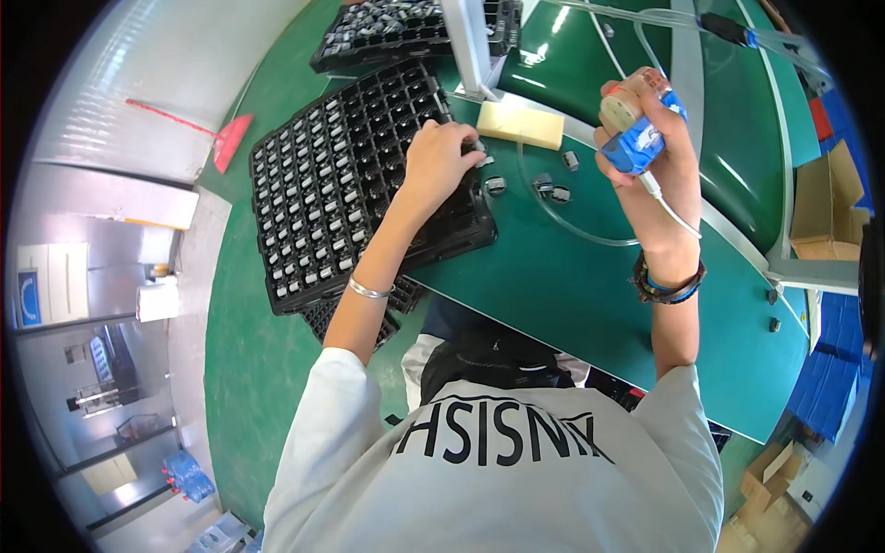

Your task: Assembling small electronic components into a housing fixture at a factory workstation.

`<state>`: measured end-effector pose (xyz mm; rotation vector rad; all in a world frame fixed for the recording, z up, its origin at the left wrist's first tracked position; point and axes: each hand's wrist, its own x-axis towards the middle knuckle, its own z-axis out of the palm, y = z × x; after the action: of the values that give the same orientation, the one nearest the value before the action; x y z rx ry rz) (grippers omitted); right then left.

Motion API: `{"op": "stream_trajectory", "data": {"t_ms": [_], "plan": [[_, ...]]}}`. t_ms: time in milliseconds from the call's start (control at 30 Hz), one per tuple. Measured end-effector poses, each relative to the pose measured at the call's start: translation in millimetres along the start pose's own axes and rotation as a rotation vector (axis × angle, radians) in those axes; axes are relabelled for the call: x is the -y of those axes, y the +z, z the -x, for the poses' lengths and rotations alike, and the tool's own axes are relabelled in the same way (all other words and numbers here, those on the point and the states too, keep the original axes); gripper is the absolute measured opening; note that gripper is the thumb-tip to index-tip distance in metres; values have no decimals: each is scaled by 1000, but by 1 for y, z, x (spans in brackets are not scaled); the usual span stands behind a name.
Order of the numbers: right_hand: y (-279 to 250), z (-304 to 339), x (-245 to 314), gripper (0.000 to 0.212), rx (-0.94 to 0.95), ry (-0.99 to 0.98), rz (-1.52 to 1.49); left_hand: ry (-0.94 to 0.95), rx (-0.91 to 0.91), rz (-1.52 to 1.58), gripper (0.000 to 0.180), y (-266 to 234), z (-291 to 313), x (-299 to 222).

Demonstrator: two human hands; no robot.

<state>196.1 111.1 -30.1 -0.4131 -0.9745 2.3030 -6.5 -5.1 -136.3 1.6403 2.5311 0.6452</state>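
My left hand [437, 164] reaches over the right edge of a black compartment tray [369, 166]. Its thumb and fingers close around a small metal part [477, 147], which they largely hide. Raised above the green table, my right hand [668, 152] grips a blue handheld device [636, 146] with a pale round end. A thin white cable [656, 189] runs from it past the wrist. Small metal parts [544, 184] lie loose on the table between the hands. Rows of similar parts fill the tray's left side; pockets nearer my left hand look dark.
A yellow block [521, 125] lies beyond the loose parts. Behind it stands a pale metal post [466, 46] next to another loaded tray [396, 32]. A clear tube [572, 229] curves over the table [590, 286]. Cardboard boxes [825, 207] and blue bins [825, 387] stand at right.
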Motion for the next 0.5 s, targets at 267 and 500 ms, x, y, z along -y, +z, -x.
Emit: {"op": "stream_trajectory", "data": {"t_ms": [267, 500], "plan": [[1, -1, -4, 31, -97, -61, -6, -131, -82, 328, 18, 3, -3, 1], [1, -2, -5, 29, -51, -16, 2, 189, -119, -69, 25, 2, -5, 0]]}}
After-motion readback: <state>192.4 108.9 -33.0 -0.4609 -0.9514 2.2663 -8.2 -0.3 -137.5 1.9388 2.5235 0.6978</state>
